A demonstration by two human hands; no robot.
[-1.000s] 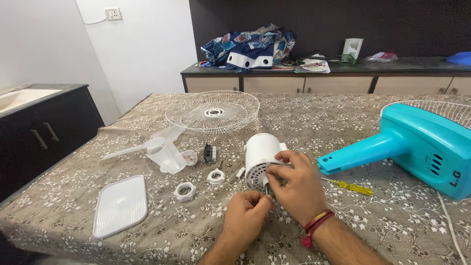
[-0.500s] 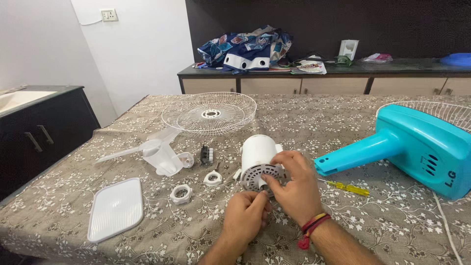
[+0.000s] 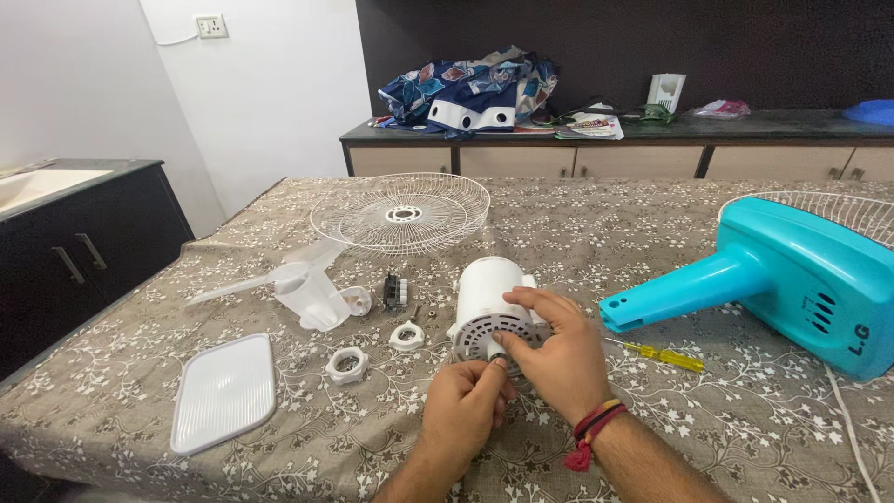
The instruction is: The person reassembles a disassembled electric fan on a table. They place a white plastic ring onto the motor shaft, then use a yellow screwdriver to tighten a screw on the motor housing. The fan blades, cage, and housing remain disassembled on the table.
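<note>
A white cylindrical fan motor housing (image 3: 488, 296) lies on its side on the table, its vented round face toward me. My right hand (image 3: 549, 346) rests on that face and grips its rim. Just below, my left hand (image 3: 466, 401) pinches something small at the shaft in the middle of the face; what it pinches is hidden by the fingers.
A floral cloth covers the table (image 3: 652, 233). On it lie a white wire guard (image 3: 400, 212), a clear fan blade (image 3: 303, 287), two white plastic nuts (image 3: 347, 364), a small black part (image 3: 395, 291), a white rectangular cover (image 3: 224, 391), a yellow screwdriver (image 3: 663, 357) and a turquoise fan body (image 3: 792, 279).
My right hand has slid from over the housing's face to its right side, uncovering more of the vented face. My left hand stays at the shaft.
</note>
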